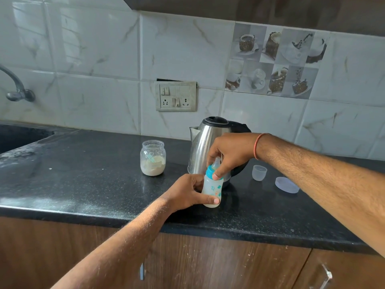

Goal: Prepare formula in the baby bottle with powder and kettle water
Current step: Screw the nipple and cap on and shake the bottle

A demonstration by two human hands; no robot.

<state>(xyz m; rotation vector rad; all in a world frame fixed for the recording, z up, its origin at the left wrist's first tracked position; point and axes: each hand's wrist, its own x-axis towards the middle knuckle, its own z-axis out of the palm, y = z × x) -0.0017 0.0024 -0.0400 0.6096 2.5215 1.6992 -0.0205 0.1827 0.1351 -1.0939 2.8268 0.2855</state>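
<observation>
A small baby bottle (212, 189) with a blue collar and clear teat stands on the black counter (93, 184), whitish liquid inside. My left hand (190, 191) grips its body from the left. My right hand (229, 152) comes from above and pinches the blue collar (210, 171) with thumb and fingers. Directly behind the bottle stands a steel kettle (205, 142) with a black lid. An open glass jar (153, 157) of white powder, a blue scoop inside, sits to the left.
A clear bottle cap (259, 172) and a pale blue jar lid (286, 185) lie right of the kettle. A dark sink (18, 136) with a tap (16, 88) is at the far left. A switch-and-socket plate (176, 96) is on the tiled wall. Cabinet doors hang below the counter edge.
</observation>
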